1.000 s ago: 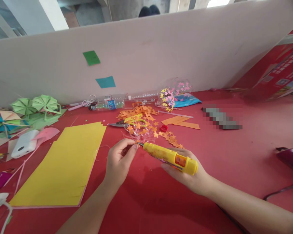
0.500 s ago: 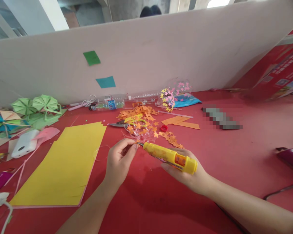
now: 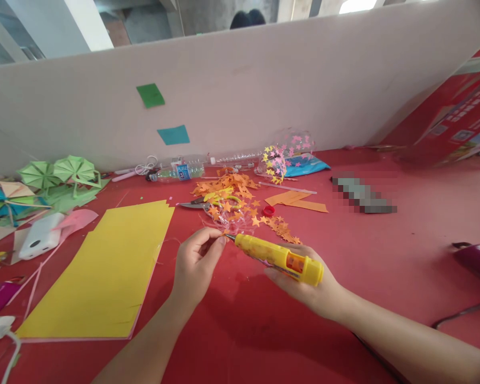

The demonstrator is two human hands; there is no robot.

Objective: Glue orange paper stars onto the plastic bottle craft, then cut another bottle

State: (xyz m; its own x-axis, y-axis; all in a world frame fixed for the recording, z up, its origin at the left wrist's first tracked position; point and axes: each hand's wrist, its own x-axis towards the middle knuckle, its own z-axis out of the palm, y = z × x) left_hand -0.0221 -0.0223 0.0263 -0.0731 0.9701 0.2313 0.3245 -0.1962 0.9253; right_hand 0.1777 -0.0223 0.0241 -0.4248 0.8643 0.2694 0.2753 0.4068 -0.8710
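Note:
My right hand (image 3: 308,282) is wrapped round a yellow hot glue gun (image 3: 272,253), whose metal nozzle points left. Between thumb and forefinger, my left hand (image 3: 196,261) pinches a small orange paper star (image 3: 225,232), mostly hidden by the fingers. The nozzle tip meets the star or sits right beside it. Just beyond the hands is a clear plastic piece with orange stars (image 3: 232,216) on it. Loose orange stars (image 3: 282,229) lie to its right, near a red ring (image 3: 269,211). Behind are yellow-handled scissors (image 3: 202,204) and a heap of orange paper scraps (image 3: 240,184).
Yellow paper sheets (image 3: 100,272) lie at left, with green paper umbrellas (image 3: 74,169) and a white device (image 3: 42,234) beyond. Plastic bottles (image 3: 192,169) and a star-covered clear piece (image 3: 276,162) line the white partition (image 3: 264,85). A purple appliance (image 3: 478,261) with a cord sits at right.
Almost nothing differs. Both hands keep their places, the nozzle staying at the pinched star; the glue gun's rear end has shifted very slightly.

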